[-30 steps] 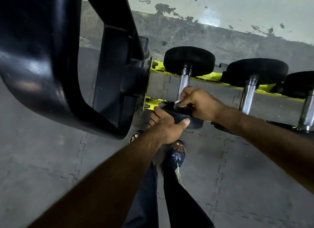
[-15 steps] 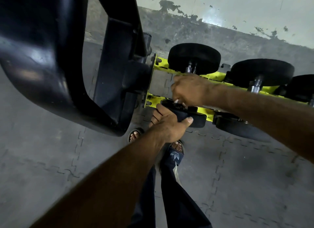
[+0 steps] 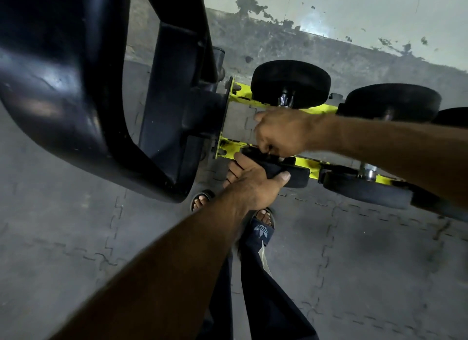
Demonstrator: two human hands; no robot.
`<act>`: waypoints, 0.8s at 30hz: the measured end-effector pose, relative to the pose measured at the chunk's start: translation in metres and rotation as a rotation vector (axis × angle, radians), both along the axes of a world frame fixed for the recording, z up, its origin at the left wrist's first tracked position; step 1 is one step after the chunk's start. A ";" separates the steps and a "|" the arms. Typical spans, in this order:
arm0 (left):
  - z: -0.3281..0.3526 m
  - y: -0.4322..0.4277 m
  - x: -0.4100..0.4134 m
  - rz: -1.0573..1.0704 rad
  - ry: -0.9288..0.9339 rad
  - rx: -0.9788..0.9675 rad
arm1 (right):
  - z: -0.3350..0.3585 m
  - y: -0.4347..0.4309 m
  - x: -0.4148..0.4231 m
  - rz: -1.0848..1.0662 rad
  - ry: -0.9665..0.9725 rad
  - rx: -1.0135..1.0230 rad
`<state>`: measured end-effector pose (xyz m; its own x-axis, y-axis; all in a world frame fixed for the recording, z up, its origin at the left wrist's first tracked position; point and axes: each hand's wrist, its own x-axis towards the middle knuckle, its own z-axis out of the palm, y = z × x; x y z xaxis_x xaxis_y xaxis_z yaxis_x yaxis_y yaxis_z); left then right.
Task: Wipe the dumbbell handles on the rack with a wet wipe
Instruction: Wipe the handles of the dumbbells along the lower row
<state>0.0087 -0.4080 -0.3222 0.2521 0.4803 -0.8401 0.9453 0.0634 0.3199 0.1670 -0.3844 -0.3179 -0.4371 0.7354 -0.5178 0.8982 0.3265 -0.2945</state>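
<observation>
The leftmost dumbbell lies across the yellow rack rails [image 3: 326, 109], its far black head [image 3: 290, 82] by the wall and its near black head [image 3: 296, 175] toward me. My left hand [image 3: 255, 185] grips the near head, thumb on its rim. My right hand [image 3: 281, 134] is curled round the steel handle [image 3: 285, 99], covering most of it. Only a short stub shows under the far head. No wet wipe shows; my right palm hides whatever is under it.
A second dumbbell [image 3: 392, 101] sits to the right, its near head [image 3: 367, 190] under my right forearm. A large black rack frame [image 3: 76, 86] fills the left. Below are grey interlocking floor mats [image 3: 354, 263] and my sandalled feet [image 3: 262, 228].
My right hand slid along the handle from the near head toward the far head, and the white wipe seen earlier is now hidden. My left hand kept its hold on the near head.
</observation>
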 end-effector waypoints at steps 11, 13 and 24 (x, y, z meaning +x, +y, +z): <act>-0.009 -0.001 -0.003 0.006 -0.009 0.029 | -0.035 -0.052 0.031 -0.832 0.318 0.461; -0.007 -0.002 -0.003 -0.001 -0.004 0.022 | -0.032 -0.054 0.023 -0.692 0.366 0.404; -0.003 -0.002 -0.002 -0.003 -0.018 0.039 | -0.018 -0.034 0.008 -0.184 -0.005 0.109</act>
<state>0.0066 -0.4103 -0.3252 0.2681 0.5115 -0.8164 0.9397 0.0477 0.3385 0.1752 -0.4186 -0.3363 -0.2876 0.8544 -0.4327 0.9471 0.1865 -0.2613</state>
